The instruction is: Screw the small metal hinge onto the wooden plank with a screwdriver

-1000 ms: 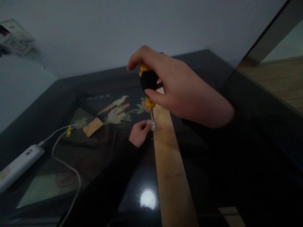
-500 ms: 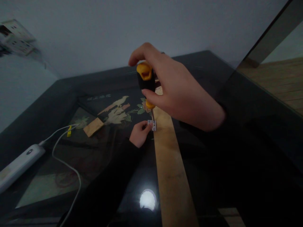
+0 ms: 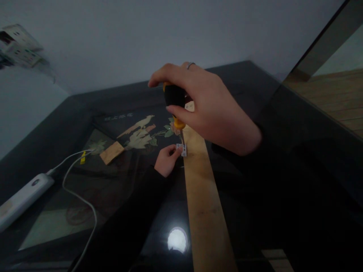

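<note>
My right hand (image 3: 207, 107) is wrapped around the black and yellow handle of a screwdriver (image 3: 175, 102) that stands nearly upright. Its tip rests on a small metal hinge (image 3: 182, 149) at the left edge of a long pale wooden plank (image 3: 202, 196). My left hand (image 3: 167, 160) pinches that hinge from the left and presses it against the plank. The plank lies on a dark glass table (image 3: 56, 128) with a bird and flower picture under the glass.
A white power strip (image 3: 22, 198) with a white cable (image 3: 78, 189) lies at the left. A small wooden block (image 3: 111, 152) and a yellow tag (image 3: 82, 157) sit on the glass. A ceiling light's reflection (image 3: 177, 238) shows near the plank. Wooden floor (image 3: 337, 94) lies beyond the table's right edge.
My right hand has shifted its grip around the screwdriver handle, fingers now covering the yellow top, as in turning it. My left hand and the hinge stayed put.
</note>
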Tool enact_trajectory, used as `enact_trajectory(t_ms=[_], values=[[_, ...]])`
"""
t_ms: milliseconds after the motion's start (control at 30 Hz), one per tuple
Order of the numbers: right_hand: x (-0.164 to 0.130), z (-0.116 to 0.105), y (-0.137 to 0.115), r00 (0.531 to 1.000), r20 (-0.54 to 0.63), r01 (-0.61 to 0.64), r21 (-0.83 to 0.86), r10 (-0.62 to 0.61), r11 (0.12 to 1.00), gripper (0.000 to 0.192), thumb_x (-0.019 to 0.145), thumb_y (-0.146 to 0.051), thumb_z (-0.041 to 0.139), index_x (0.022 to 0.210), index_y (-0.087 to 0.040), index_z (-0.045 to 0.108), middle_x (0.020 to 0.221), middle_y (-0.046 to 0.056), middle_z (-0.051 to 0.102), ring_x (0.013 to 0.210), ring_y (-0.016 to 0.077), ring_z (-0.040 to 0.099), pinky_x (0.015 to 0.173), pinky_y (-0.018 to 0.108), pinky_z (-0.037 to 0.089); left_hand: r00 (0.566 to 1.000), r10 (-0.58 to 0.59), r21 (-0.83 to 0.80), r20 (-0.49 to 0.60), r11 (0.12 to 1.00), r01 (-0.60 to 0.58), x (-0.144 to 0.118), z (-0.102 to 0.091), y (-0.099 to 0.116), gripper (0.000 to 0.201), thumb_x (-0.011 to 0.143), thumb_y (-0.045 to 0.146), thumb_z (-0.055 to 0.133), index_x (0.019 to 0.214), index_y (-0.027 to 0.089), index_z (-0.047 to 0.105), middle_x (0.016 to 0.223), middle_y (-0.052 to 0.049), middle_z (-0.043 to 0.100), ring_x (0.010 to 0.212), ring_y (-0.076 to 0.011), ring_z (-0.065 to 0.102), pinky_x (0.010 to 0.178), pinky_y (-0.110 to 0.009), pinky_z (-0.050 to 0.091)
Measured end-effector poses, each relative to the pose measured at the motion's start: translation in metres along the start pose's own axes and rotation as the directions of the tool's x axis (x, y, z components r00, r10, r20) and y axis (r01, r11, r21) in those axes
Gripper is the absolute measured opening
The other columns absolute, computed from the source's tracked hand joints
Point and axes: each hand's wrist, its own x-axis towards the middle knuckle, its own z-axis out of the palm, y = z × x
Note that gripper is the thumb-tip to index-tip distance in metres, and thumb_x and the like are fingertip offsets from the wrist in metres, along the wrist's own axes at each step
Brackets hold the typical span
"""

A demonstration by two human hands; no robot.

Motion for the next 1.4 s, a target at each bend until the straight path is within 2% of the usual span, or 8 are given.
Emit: enact_trajectory(t_ms=[100,200,300,467,633,900,1067,1400], values=[[-0.001,0.000,-0.001,0.998,0.058,-0.011,0.013,0.010,1.000,0.040,0.082,-0.015,0.058,0.119,-0.030,0.055,0.117,0.003,0.060,0.099,0.0209,0.061,0.081,0.032,0.053,1.000,0.013,0.014,-0.010,1.000,-0.013,0.000,0.000,-0.001,0.030,0.075,0.044,0.061,0.071,0.014,0.068,0.065,-0.001,0.064,0.065,-0.0159,0.055,0.063,-0.026,0.040],[-0.001,0.008,-0.003,0.998,-0.041,-0.040,-0.066,0.037,0.997,0.034,0.084,-0.023,0.061,0.117,-0.029,0.055,0.118,0.004,0.058,0.096,0.0221,0.061,0.077,0.032,0.052,0.999,0.031,0.022,-0.016,0.999,-0.031,0.001,0.000,-0.003,0.031,0.074,0.045,0.061,0.069,0.015,0.067,0.063,-0.001,0.063,0.065,-0.0161,0.054,0.063,-0.026,0.040],[-0.002,0.012,-0.003,0.995,-0.097,-0.044,-0.112,0.033,0.993,0.031,0.084,-0.019,0.060,0.114,-0.027,0.054,0.115,0.004,0.058,0.101,0.0225,0.060,0.079,0.031,0.052,0.999,0.027,0.006,-0.018,1.000,-0.027,0.002,0.000,-0.003,0.032,0.071,0.047,0.062,0.068,0.015,0.066,0.063,-0.001,0.064,0.064,-0.0161,0.054,0.064,-0.027,0.040],[-0.002,-0.004,0.000,0.999,0.028,0.045,0.041,-0.046,0.998,0.039,0.081,-0.009,0.053,0.117,-0.024,0.052,0.120,0.001,0.059,0.106,0.0176,0.058,0.087,0.030,0.050,0.999,0.005,-0.057,-0.033,0.998,-0.006,0.001,0.000,0.000,0.038,0.068,0.054,0.067,0.069,0.016,0.068,0.067,-0.002,0.068,0.066,-0.0165,0.056,0.065,-0.026,0.042],[-0.002,-0.014,-0.001,0.999,-0.009,0.042,0.064,-0.041,0.997,0.035,0.079,-0.009,0.054,0.112,-0.022,0.053,0.117,0.002,0.061,0.105,0.0159,0.058,0.090,0.027,0.047,0.999,-0.017,-0.124,-0.037,0.992,0.012,-0.001,0.000,0.002,0.038,0.067,0.053,0.070,0.070,0.015,0.069,0.067,-0.001,0.068,0.065,-0.0152,0.056,0.065,-0.025,0.042],[-0.004,-0.022,-0.007,0.997,-0.012,0.077,0.045,-0.076,0.996,0.030,0.082,-0.015,0.058,0.109,-0.027,0.054,0.116,-0.002,0.061,0.106,0.0183,0.059,0.090,0.028,0.049,0.997,0.013,-0.075,-0.078,0.997,-0.019,-0.003,0.000,0.004,0.034,0.070,0.049,0.068,0.067,0.015,0.066,0.064,0.000,0.063,0.063,-0.0139,0.054,0.062,-0.024,0.040],[-0.005,-0.026,-0.008,0.996,-0.039,0.086,0.094,-0.083,0.992,0.031,0.082,-0.015,0.059,0.111,-0.024,0.054,0.118,0.001,0.060,0.107,0.0160,0.057,0.087,0.025,0.051,0.994,0.045,-0.065,-0.099,0.997,-0.051,-0.003,-0.001,0.006,0.040,0.066,0.055,0.068,0.061,0.016,0.062,0.060,0.001,0.060,0.062,-0.0137,0.051,0.061,-0.025,0.040],[-0.008,-0.030,-0.004,0.988,-0.149,0.080,0.197,-0.050,0.977,0.029,0.080,-0.017,0.062,0.108,-0.026,0.055,0.114,0.002,0.061,0.104,0.0199,0.060,0.082,0.033,0.057,0.988,0.100,-0.133,-0.121,0.984,-0.116,-0.002,-0.003,0.005,0.040,0.066,0.055,0.066,0.058,0.017,0.057,0.056,0.003,0.053,0.058,-0.0121,0.046,0.059,-0.024,0.037]])
